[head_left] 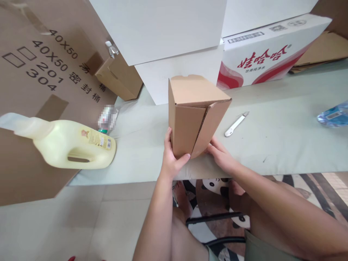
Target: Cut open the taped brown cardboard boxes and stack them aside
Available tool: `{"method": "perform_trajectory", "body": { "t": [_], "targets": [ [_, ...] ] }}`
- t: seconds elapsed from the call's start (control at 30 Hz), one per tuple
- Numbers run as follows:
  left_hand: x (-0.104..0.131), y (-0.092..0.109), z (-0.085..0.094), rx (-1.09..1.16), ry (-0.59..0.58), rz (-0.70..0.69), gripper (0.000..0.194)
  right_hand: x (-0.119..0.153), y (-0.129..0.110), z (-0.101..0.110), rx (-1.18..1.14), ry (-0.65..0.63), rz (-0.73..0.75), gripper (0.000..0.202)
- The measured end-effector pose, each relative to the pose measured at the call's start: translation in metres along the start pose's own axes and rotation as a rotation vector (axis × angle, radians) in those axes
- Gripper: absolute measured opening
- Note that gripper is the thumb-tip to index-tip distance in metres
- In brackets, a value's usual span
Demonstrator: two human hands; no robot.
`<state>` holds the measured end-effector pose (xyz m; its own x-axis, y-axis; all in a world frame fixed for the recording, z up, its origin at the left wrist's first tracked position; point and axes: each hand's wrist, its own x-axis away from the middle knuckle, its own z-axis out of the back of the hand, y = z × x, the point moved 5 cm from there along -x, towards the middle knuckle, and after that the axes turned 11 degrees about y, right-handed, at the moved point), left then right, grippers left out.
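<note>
A small brown cardboard box (201, 90) stands tilted near the front edge of the pale cloth-covered table, its top panel closed and a loose flap along its near right side. My left hand (172, 156) grips its lower left corner, thumb across the near face. At the lower right, my right hand (219, 154) touches the box, its fingertips partly hidden behind the flap. To the right of the box lies a white utility knife (236, 124), its blade pointing away from me.
A large yellowish detergent jug (62, 143) is at the left before a big printed carton (32, 90). White cartons (176, 32) line the back, one with red lettering (261, 58). A smaller brown box (122, 78) stands back left. A clear bottle (334, 115) lies far right.
</note>
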<state>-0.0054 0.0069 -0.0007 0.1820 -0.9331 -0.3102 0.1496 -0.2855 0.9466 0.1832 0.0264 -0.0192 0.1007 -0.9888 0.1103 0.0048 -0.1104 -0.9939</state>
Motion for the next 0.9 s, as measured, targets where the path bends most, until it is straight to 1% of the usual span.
{"method": "perform_trajectory", "body": {
  "t": [0.17, 0.37, 0.5, 0.6, 0.77, 0.9],
  "targets": [
    [-0.002, 0.001, 0.0, -0.002, -0.003, 0.008, 0.098, -0.002, 0.002, 0.0, 0.008, -0.006, 0.025, 0.047],
    [-0.005, 0.002, 0.003, 0.012, 0.023, 0.006, 0.097, -0.002, 0.001, 0.0, 0.028, -0.015, 0.047, 0.049],
    [-0.004, 0.001, 0.004, 0.005, 0.033, 0.007, 0.097, -0.003, 0.0, -0.001, -0.003, -0.021, 0.042, 0.051],
    [-0.005, 0.0, 0.005, 0.013, 0.028, 0.009, 0.098, -0.002, 0.001, -0.002, -0.026, -0.03, 0.021, 0.048],
    [-0.005, 0.001, 0.002, 0.059, -0.031, 0.015, 0.096, 0.0, 0.005, -0.001, -0.129, -0.021, 0.012, 0.042],
    [-0.004, 0.001, -0.002, 0.091, -0.098, 0.018, 0.093, -0.003, 0.017, 0.0, -0.271, -0.003, -0.035, 0.045]
  ]
}}
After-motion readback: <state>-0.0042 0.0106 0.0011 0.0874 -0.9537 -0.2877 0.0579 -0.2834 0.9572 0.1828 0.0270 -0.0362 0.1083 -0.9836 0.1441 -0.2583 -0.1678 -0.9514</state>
